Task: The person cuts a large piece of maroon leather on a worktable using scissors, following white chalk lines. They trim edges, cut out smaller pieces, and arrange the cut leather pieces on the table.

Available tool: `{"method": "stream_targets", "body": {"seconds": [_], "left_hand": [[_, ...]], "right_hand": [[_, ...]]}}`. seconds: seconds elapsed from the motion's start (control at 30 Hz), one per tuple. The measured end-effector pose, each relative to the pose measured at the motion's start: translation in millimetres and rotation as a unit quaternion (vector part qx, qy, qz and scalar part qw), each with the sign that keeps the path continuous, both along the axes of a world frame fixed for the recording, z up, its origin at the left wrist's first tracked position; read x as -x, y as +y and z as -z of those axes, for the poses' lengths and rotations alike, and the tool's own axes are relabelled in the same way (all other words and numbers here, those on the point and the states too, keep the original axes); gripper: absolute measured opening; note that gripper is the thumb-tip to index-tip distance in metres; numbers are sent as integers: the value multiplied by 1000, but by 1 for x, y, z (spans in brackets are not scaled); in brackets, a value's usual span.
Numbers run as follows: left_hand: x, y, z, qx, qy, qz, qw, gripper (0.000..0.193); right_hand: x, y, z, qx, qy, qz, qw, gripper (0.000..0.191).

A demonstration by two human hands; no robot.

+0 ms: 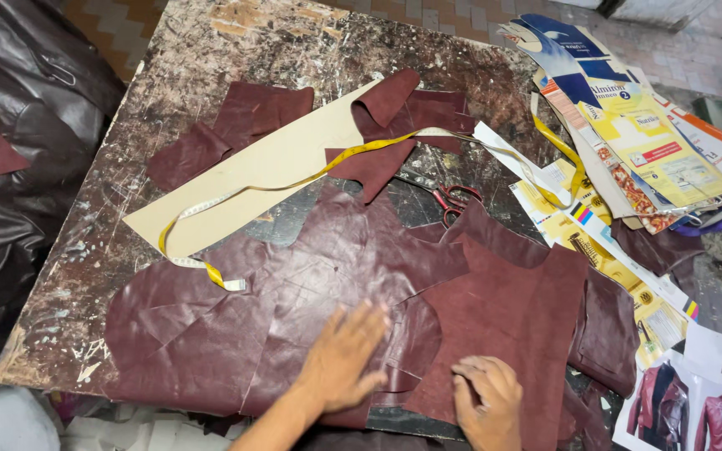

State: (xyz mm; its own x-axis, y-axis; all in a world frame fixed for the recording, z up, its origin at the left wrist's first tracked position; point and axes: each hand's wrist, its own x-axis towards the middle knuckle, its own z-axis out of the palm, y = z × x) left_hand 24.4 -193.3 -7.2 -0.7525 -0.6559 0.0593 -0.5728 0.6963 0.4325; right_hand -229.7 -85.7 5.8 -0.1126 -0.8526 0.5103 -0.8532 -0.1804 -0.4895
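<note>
- Your left hand (340, 359) lies flat, fingers spread, palm down on the glossy maroon leather sheet (277, 309) at the near edge of the table; it presses the leather and grips nothing.
- Your right hand (486, 397) rests just beside it to the right, fingers curled down onto the matte suede-side leather panel (503, 317); whether the fingertips pinch its edge or only press it, you cannot tell.
- The two hands are apart, with the overlap of the two leather pieces between them. The glossy sheet runs long from left to right across the near table, mostly to your left, so the left hand is the nearer one to it; the suede panel reaches away from your right hand toward the far right.
- Further in, a yellow measuring tape (294, 179) snakes over a tan cardboard pattern strip (269, 167) that lies diagonally, low left to high right.
- Red-handled scissors (453, 200) lie beyond the suede panel, nearer your right side.
- Small leather offcuts (252, 113) sit at the far part of the scarred table (236, 42).
- A stack of printed cardboard patterns (637, 134) lies far right.
</note>
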Motion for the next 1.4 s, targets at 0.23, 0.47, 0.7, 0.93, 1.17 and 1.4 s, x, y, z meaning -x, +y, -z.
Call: {"method": "stream_targets", "body": {"seconds": [0.23, 0.47, 0.7, 0.93, 1.17, 1.4], "left_hand": [[-86, 75, 36, -24, 281, -122, 952, 25], [-150, 84, 51, 83, 134, -446, 881, 31], [-128, 86, 48, 76, 53, -435, 896, 33], [-136, 84, 49, 16, 145, -397, 906, 20], [-207, 14, 0, 8, -33, -472, 881, 32], [-218, -39, -19, -223, -161, -323, 905, 76]], "right_hand": [[-70, -92, -20, -123, -26, -109, 986, 15], [-88, -202, -31, -222, 24, -22, 975, 28], [-125, -255, -35, -175, 53, 5, 983, 42], [-126, -252, -30, -97, -44, -20, 994, 20], [-105, -204, -29, -140, -172, 119, 968, 25], [-68, -197, -29, -59, -106, 130, 984, 38]]}}
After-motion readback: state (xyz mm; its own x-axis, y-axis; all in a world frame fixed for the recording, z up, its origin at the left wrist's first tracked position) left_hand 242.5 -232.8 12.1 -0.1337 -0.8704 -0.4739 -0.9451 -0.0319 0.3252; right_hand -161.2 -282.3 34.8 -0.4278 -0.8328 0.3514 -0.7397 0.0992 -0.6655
